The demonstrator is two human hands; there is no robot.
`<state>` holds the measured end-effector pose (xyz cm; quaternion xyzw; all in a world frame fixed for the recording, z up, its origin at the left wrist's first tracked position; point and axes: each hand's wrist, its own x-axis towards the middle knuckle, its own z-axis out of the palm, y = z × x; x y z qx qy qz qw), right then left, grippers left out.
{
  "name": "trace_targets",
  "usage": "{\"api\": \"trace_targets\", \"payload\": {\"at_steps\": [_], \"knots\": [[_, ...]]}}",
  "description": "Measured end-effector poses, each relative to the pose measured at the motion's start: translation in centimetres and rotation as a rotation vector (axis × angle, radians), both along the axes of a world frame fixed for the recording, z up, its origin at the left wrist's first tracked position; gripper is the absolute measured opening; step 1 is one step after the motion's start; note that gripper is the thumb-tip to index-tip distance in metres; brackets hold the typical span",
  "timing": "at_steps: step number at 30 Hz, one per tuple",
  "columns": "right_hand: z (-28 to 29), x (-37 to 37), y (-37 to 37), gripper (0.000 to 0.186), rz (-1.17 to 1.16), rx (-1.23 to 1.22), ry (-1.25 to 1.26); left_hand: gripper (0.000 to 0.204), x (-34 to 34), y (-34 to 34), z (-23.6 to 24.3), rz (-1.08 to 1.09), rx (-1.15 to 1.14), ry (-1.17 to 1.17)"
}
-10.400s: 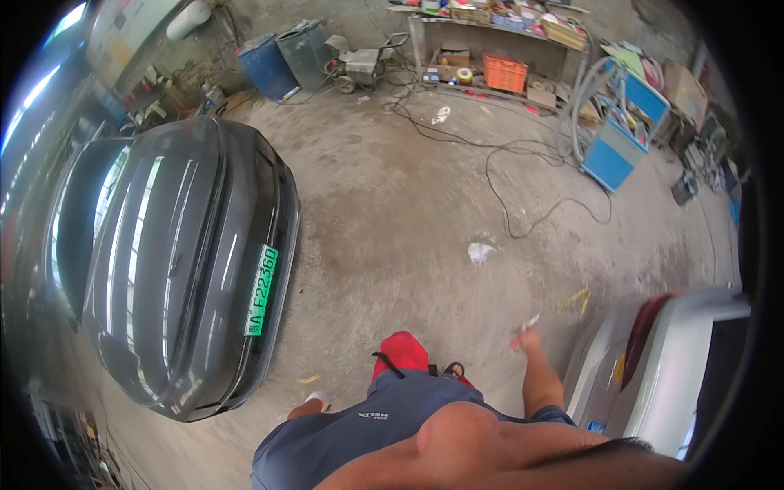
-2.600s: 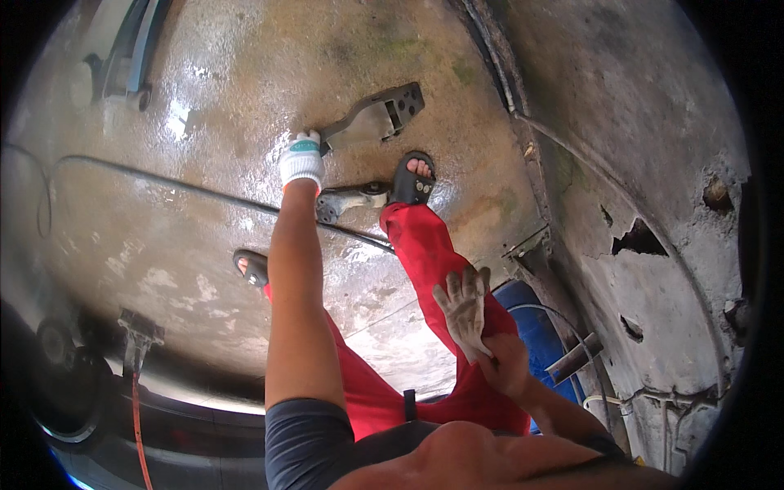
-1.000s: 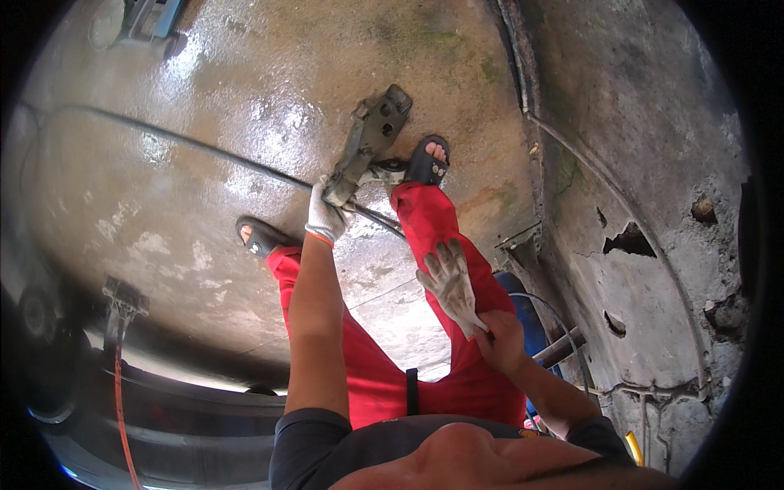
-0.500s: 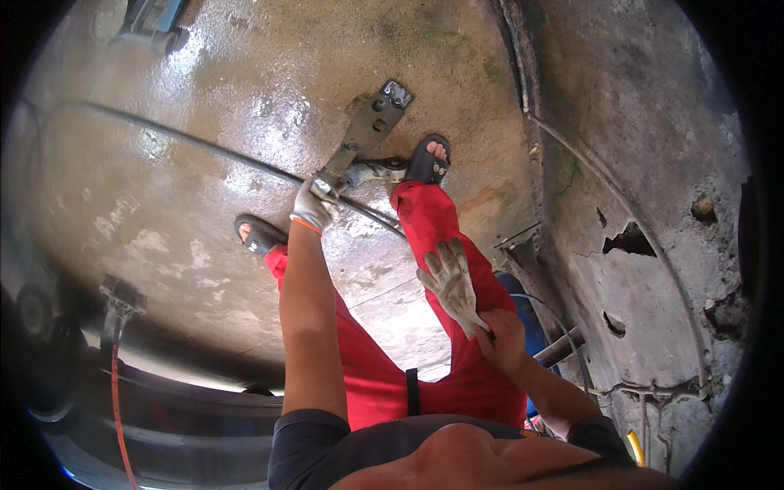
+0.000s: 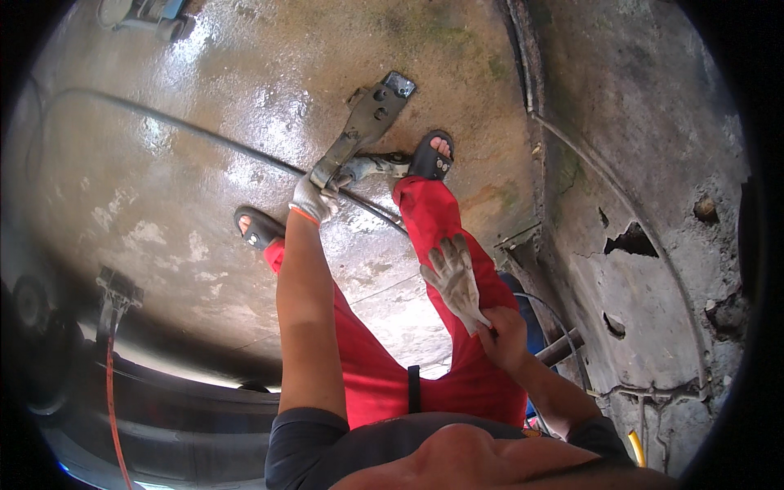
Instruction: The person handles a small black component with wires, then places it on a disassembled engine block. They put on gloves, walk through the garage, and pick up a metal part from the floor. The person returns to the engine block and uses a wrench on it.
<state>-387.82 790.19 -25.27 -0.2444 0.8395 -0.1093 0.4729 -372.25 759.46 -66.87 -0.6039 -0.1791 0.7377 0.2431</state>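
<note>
My left hand (image 5: 313, 198), in a grey-white work glove with an orange cuff, is closed on the near, curled end of a heavy metal arm (image 5: 365, 122). The arm has holes along its flat part and a shiny plate at the far end. Beneath it lies a second, greyish metal part (image 5: 369, 167), touching or close to my right sandal. Bare, my right hand (image 5: 504, 335) pinches the cuff of a dirty work glove (image 5: 456, 286), which lies loosely over my right thigh with its fingers pointing away.
A black hose (image 5: 196, 131) runs over the wet concrete floor (image 5: 204, 220) and passes under the metal arm. Blue-and-grey equipment (image 5: 155, 18) stands at far left. A dark rounded body with a red hose (image 5: 113, 400) is at near left. A broken concrete wall (image 5: 653, 196) rises on the right.
The far end of the metal arm shows slightly higher and to the right. My left hand keeps its hold. The loose glove and my right hand have barely shifted.
</note>
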Motion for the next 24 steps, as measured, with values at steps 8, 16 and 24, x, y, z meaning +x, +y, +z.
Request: {"api": "trace_targets", "payload": {"at_steps": [8,16,24], "knots": [[0.1,-0.1,0.1,0.019,0.001,0.012,-0.026,0.056,0.9,0.2,-1.5,0.039,0.02,-0.003],[0.0,0.1,0.2,0.02,-0.005,-0.003,-0.015,0.055,1.7,0.1,0.0,0.193,-0.088,0.143],[-0.2,0.5,0.5,0.022,0.002,0.004,-0.009,0.048,1.4,2.4,2.1,0.243,-0.258,0.25]]}}
